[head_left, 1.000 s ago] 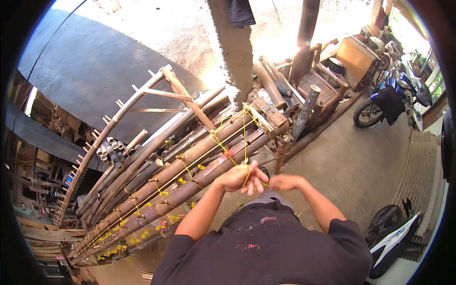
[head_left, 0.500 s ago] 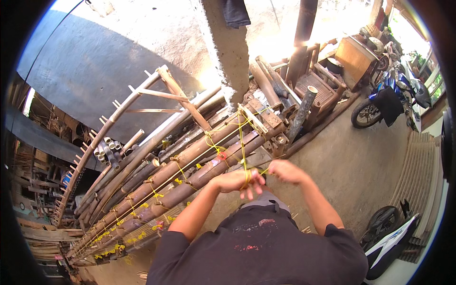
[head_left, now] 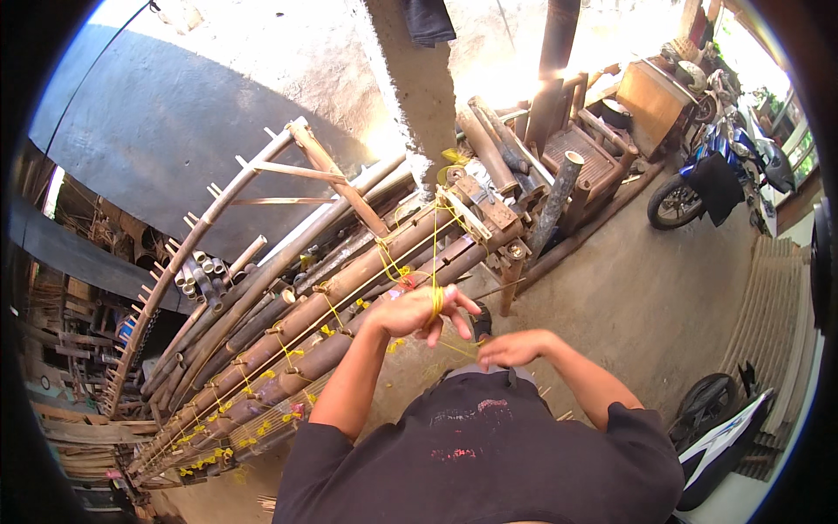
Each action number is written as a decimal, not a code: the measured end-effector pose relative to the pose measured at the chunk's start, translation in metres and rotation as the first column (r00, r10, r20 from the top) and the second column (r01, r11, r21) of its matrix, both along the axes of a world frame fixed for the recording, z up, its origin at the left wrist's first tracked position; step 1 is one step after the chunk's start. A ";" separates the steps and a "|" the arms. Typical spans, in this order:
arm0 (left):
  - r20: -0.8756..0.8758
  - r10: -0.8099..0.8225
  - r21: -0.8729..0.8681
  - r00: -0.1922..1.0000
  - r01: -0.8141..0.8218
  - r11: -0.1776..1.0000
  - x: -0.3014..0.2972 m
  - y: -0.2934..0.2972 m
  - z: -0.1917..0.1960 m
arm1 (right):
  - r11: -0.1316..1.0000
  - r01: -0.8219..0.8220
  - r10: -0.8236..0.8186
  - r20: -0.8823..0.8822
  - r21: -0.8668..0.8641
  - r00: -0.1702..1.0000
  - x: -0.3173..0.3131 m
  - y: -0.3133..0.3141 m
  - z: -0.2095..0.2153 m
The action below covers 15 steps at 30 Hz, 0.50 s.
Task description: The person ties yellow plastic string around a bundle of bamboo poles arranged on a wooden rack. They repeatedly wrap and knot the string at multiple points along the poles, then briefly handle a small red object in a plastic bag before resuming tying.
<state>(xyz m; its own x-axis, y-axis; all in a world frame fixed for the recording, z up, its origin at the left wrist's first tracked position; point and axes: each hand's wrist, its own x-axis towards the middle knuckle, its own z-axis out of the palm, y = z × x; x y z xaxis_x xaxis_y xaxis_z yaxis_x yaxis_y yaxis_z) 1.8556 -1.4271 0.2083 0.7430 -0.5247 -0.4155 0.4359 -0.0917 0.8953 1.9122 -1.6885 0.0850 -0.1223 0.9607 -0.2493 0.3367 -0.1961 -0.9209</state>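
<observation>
A row of long bamboo poles (head_left: pixel 288 341) lies on a low frame, tied at intervals with yellow string (head_left: pixel 410 262). My left hand (head_left: pixel 419 312) is raised over the poles' near end with yellow string looped around its fingers. Strands run from it up to a wooden block (head_left: pixel 476 210) at the frame's end. My right hand (head_left: pixel 515 348) sits lower and closer to my body, pinching a strand of the same string that runs between both hands.
A curved bamboo ladder-like piece (head_left: pixel 209 236) leans behind the poles. A concrete pillar (head_left: pixel 410 79), wooden crates (head_left: pixel 594 148) and short logs stand beyond. A blue motorcycle (head_left: pixel 724 166) is parked at right, another vehicle (head_left: pixel 724 428) at lower right.
My right hand has dropped down and back toward my body, drawing the string out. My left hand lifted slightly and spread its fingers with the string wound on them.
</observation>
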 end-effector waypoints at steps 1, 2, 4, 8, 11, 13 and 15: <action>-0.080 -0.054 -0.136 0.995 0.042 0.990 0.006 0.007 -0.008 | 0.984 -0.017 0.008 -0.049 -0.178 0.999 -0.010 0.000 0.015; -0.105 -0.149 -0.035 0.983 0.146 0.989 0.005 0.006 -0.010 | 0.983 0.169 -0.171 -0.032 -0.065 0.985 -0.007 -0.002 -0.004; -0.164 -0.307 0.153 0.937 0.332 0.931 -0.001 -0.006 -0.019 | 0.857 0.490 -0.490 -0.043 0.159 0.870 0.009 0.000 -0.020; 0.376 -0.405 0.808 0.833 -0.080 0.584 -0.033 -0.001 -0.120 | 0.893 0.427 -0.451 -0.249 -0.145 0.857 0.029 -0.009 0.082; 0.633 0.091 0.132 0.769 -0.224 0.966 -0.003 -0.032 -0.043 | 0.998 0.050 -0.034 -0.304 0.044 0.952 -0.004 -0.007 0.034; 0.290 0.132 -0.050 0.948 -0.122 0.991 -0.008 -0.029 -0.040 | 0.955 0.157 -0.240 -0.345 -0.251 0.907 0.000 -0.003 0.016; 0.107 0.109 -0.113 0.988 -0.096 0.989 -0.016 -0.029 -0.047 | 0.965 0.252 -0.261 -0.157 -0.072 0.953 0.008 -0.003 -0.011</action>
<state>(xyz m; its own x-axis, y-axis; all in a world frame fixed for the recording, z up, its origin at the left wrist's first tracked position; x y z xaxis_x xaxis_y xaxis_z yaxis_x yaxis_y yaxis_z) 1.8394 -1.4563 0.1618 0.8340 -0.4804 -0.2715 0.3337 0.0473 0.9415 1.9199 -1.6915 0.0744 0.0830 0.9517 -0.2957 0.1143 -0.3038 -0.9458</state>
